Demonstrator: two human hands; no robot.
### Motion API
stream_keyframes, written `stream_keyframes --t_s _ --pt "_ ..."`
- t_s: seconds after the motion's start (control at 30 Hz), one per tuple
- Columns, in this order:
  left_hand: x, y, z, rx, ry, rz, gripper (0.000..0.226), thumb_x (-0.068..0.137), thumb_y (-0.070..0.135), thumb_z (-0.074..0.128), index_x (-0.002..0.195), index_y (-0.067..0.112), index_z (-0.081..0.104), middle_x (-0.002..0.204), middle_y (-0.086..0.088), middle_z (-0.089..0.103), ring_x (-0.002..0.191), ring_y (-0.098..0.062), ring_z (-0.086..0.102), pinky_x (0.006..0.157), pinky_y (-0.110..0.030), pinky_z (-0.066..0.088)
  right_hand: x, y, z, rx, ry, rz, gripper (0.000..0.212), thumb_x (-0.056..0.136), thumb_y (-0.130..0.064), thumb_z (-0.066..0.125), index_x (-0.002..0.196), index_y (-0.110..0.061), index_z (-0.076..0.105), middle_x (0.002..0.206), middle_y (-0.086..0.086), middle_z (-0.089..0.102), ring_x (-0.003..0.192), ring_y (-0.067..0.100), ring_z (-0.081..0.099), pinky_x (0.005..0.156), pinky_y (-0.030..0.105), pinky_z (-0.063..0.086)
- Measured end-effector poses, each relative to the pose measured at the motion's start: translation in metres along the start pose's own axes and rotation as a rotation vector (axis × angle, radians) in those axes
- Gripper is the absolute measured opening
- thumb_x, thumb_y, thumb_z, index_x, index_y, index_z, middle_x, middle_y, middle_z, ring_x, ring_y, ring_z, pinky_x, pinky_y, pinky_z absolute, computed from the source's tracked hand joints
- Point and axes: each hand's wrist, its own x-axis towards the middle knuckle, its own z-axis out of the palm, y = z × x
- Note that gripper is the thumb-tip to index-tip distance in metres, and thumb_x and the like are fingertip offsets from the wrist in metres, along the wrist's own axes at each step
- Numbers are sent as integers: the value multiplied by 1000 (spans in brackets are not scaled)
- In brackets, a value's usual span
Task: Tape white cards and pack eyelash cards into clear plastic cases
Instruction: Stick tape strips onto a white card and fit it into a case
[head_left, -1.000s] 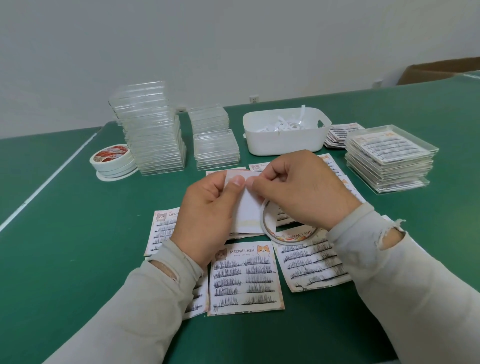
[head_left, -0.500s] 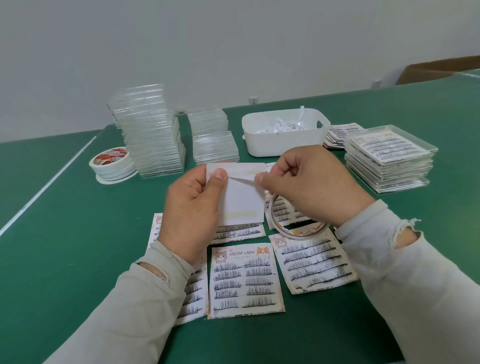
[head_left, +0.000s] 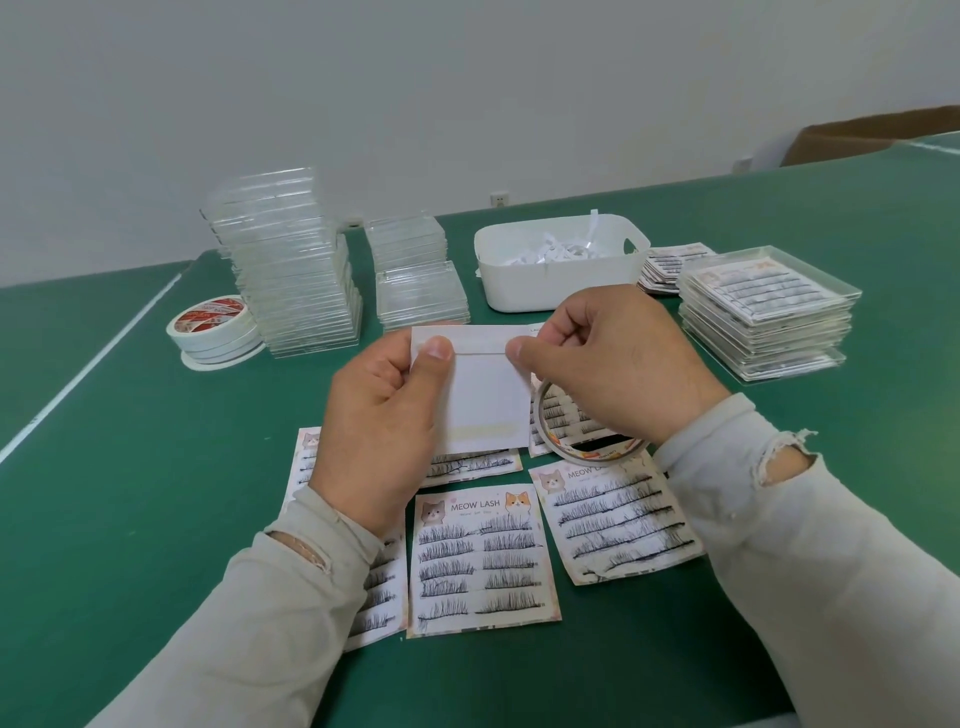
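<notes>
My left hand (head_left: 382, 415) holds a white card (head_left: 485, 395) upright above the table, thumb pressed on its top left corner. My right hand (head_left: 618, 364) pinches a strip of tape at the card's top right edge, and a thin tape ring (head_left: 582, 447) hangs under that hand. A tape strip runs along the card's top and another along its bottom. Several eyelash cards (head_left: 480, 558) printed "MEOW LASH" lie face up on the green table (head_left: 130, 519) below my hands. Empty clear plastic cases (head_left: 291, 270) stand in tall stacks at the back left.
A stack of tape rolls (head_left: 215, 332) sits left of the cases. A white bin (head_left: 558, 275) of paper strips stands at the back centre. Filled cases (head_left: 763, 312) are stacked at the right, with a pile of eyelash cards (head_left: 670, 267) behind them.
My hands have lifted the white card and moved apart. The right hand drew the tape strip rightward along the card's top edge while the left thumb held its left end.
</notes>
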Motion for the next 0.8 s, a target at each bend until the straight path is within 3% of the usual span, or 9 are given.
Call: stream_keyframes --t_s 0.03,0.2,0.3,0.37,0.47,0.57,0.67,0.8 --pt "0 0 1 -2 -2 4 21 105 20 54 102 16 75 96 -8 78 92 -32 73 79 -42 60 0 1 0 11 1 0 29 82 -41 79 69 -19 67 45 -19 55 40 -2 49 53 21 38" --pt "1 1 1 -120 1 -15 26 103 3 53 113 24 64 98 4 75 88 -11 70 74 -22 56 0 2 -4 107 -52 -38 24 81 -34 83 71 -16 72 44 -14 53 38 1 45 44 7 34" --pt "4 1 -3 -11 6 -12 37 98 -5 54 113 28 63 107 6 73 99 -8 67 84 -20 53 -3 -1 -5 127 -123 -61 15 81 -24 82 73 -15 73 49 -9 58 38 2 42 44 9 35" --pt "6 4 -7 77 -10 -11 39 94 -7 58 109 28 64 103 7 71 96 0 64 85 -15 49 -4 -3 -5 98 -142 -91 11 81 -20 79 72 -18 73 56 -6 66 42 1 47 46 11 37" --pt "9 10 -12 387 -69 71 29 89 4 69 102 30 66 99 15 63 90 10 58 83 -4 40 -6 -6 -2 10 -123 -130 12 80 -21 78 71 -24 72 69 -10 71 58 -3 57 55 9 41" --pt "11 14 -10 612 -139 138 16 90 20 74 104 29 72 94 17 56 95 3 54 87 -10 38 -8 -8 0 -26 -122 -155 11 80 -22 77 71 -25 72 72 -12 72 65 -3 60 59 13 45" --pt "13 17 -6 694 -193 125 17 93 29 70 109 28 73 98 15 59 102 -10 54 91 -27 41 -8 -9 1 -9 -131 -166 8 80 -22 78 74 -25 74 74 -13 73 70 -2 63 64 14 48" --pt "12 22 -5 668 -180 67 7 92 30 67 93 36 66 98 15 68 80 -5 57 77 -28 44 -9 -10 1 16 -155 -174 6 82 -21 78 77 -24 76 71 -26 69 64 -11 59 61 5 42"
